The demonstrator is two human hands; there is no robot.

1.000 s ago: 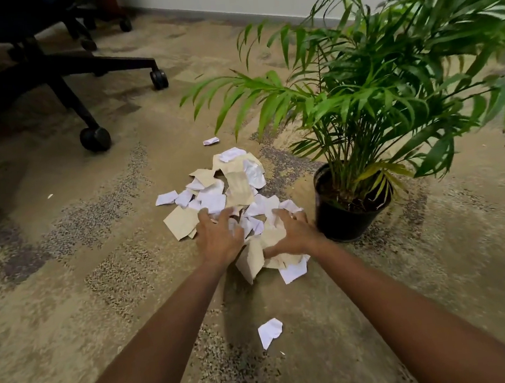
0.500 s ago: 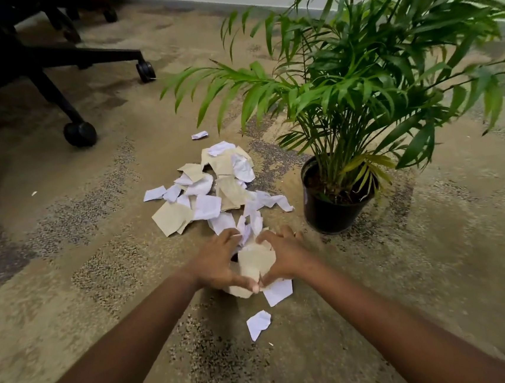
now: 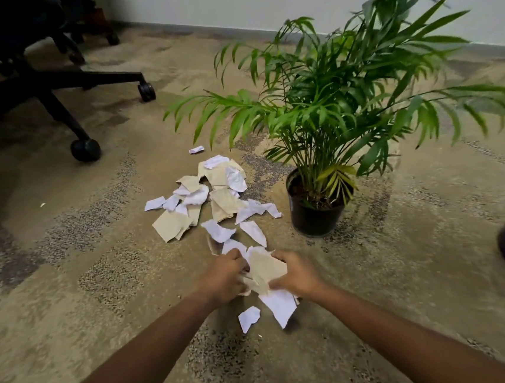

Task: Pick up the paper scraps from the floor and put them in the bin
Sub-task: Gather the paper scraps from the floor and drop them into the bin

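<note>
L hand (image 3: 222,279) & R hand (image 3: 296,275) curl round a wad (image 3: 265,270) of scraps btw them. Pile (image 3: 214,192) lies at 12 on floor (image 3: 70,301). Paper's prob. light, floppy, slips out: squeeze from both sides.

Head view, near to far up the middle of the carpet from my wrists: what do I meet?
Loose white scrap → bundle of scraps gripped between left hand and right hand → scattered pile of scraps → lone small scrap → skirting board.
</note>
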